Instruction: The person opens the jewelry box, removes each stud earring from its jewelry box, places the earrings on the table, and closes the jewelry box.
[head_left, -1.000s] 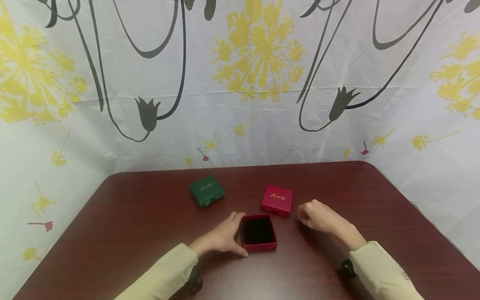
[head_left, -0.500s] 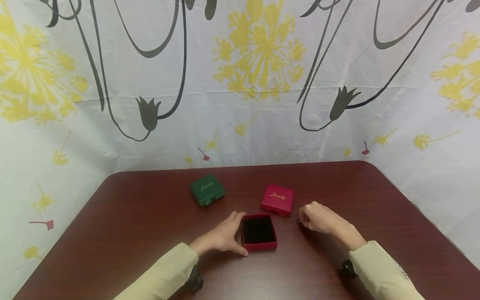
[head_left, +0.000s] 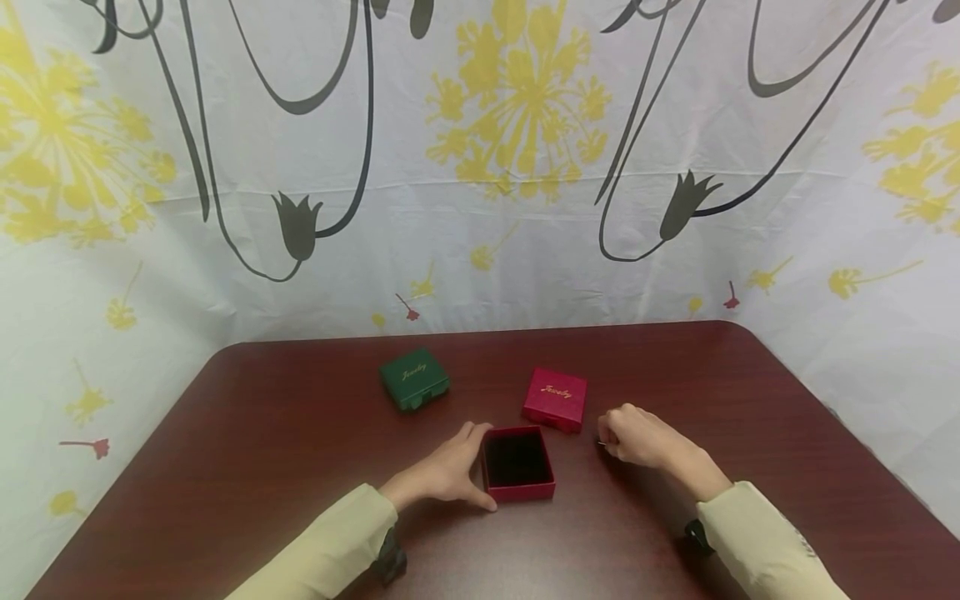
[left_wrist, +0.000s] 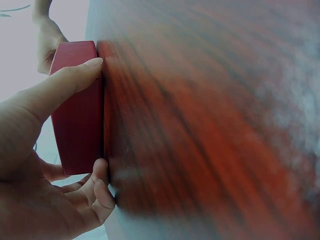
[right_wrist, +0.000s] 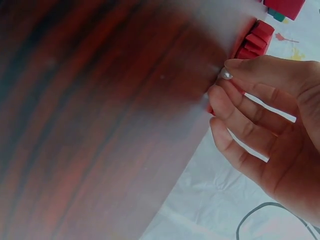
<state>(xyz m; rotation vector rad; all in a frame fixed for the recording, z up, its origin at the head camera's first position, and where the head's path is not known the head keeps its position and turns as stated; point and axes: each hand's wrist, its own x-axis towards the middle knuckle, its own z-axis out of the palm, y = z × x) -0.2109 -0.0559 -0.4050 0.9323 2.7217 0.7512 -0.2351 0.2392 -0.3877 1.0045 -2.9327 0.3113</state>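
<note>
My left hand [head_left: 447, 468] holds an open-topped red box [head_left: 521, 493] with a black padded inside, the thumb at its near side and fingers at its far side. The left wrist view shows the red box wall [left_wrist: 77, 125] standing on the table between thumb and fingertips. Right of it, my right hand [head_left: 637, 432] is low over the table. In the right wrist view, its thumb and forefinger pinch a small shiny pearl-like bead [right_wrist: 226, 74]; the rest of that piece is hidden by the fingers. The other fingers are loosely bent.
A closed red box [head_left: 555, 398] lettered "Jewelry" lies behind the open one, just left of my right hand. A closed green jewelry box [head_left: 414, 379] lies farther left. The dark brown table [head_left: 300, 433] ends at a patterned white cloth [head_left: 480, 292].
A thin shiny bit now shows at my right fingertips that was hidden a second ago. Both hands and all the boxes stay nearly still.
</note>
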